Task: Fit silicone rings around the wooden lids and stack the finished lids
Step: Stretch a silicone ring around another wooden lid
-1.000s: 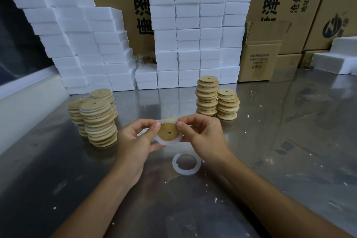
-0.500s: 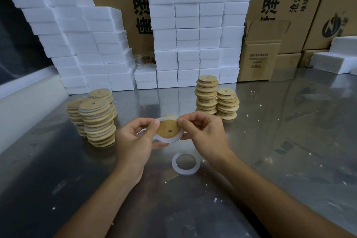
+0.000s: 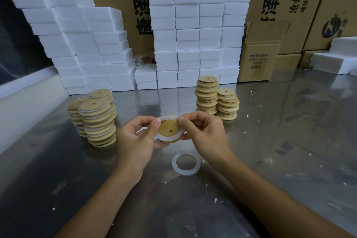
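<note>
A round wooden lid (image 3: pixel 168 128) with a small hole is held above the steel table between both hands. My left hand (image 3: pixel 136 140) and my right hand (image 3: pixel 205 134) each pinch the white silicone ring (image 3: pixel 167 118) that runs around the lid's rim. A second loose silicone ring (image 3: pixel 186 163) lies flat on the table just below the hands. Stacks of lids with white rings (image 3: pixel 99 122) stand at the left. Two stacks of bare wooden lids (image 3: pixel 206 94) stand behind the hands at the right.
White foam blocks (image 3: pixel 193 31) are piled along the back of the steel table (image 3: pixel 289 141), with cardboard boxes (image 3: pixel 258 60) behind and beside them. More foam (image 3: pixel 336 60) lies at the far right. Small white crumbs dot the table.
The lid has tilted between my fingers, and both thumbs have worked along the ring at its top edge. The loose ring and the stacks have not moved.
</note>
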Demonstrator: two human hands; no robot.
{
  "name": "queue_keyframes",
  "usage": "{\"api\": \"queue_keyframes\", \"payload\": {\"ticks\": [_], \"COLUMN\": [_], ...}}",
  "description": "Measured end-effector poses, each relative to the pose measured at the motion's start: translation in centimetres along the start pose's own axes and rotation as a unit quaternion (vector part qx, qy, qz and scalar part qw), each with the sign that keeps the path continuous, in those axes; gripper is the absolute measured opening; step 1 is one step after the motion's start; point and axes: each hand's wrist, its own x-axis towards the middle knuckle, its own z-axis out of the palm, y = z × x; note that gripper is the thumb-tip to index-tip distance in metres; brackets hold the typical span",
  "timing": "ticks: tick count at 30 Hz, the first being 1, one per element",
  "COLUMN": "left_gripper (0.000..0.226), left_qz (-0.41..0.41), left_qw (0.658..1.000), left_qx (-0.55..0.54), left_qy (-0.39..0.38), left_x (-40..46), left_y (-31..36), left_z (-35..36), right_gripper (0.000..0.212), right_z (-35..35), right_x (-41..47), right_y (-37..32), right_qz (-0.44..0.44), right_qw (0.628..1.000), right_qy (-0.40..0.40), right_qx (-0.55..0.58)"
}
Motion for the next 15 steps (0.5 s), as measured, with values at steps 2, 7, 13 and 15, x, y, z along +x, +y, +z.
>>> {"api": "queue_keyframes", "payload": {"ticks": [2,7,13,15], "left_gripper": [0.008,0.012,0.015,0.012], "left_qz": [0.005,0.013,-0.010,-0.042], "left_qw": [1.000,0.999,1.000,0.999], "left_qx": [0.010,0.032,0.020,-0.013], "left_qy": [-0.003,-0.007,-0.010,-0.013], "left_x": [-0.01,0.00,0.00,0.08], "left_y": [0.03,0.06,0.19,0.31], "left_z": [-0.04,-0.20,-0.28,-0.27], "right_gripper": [0.006,0.004,0.004,0.003], "right_z": [0.02,-0.06,-0.31,-0.59], "right_x": [-0.01,0.03,0.22,0.31], "right_y": [0.00,-0.04,-0.11,-0.24], "right_qz": [0.002,0.002,0.006,0.014], "right_qw": [1.000,1.000,1.000,1.000], "right_qy": [-0.001,0.000,0.005,0.000], "right_qx": [-0.002,-0.005,-0.010,-0.004]}}
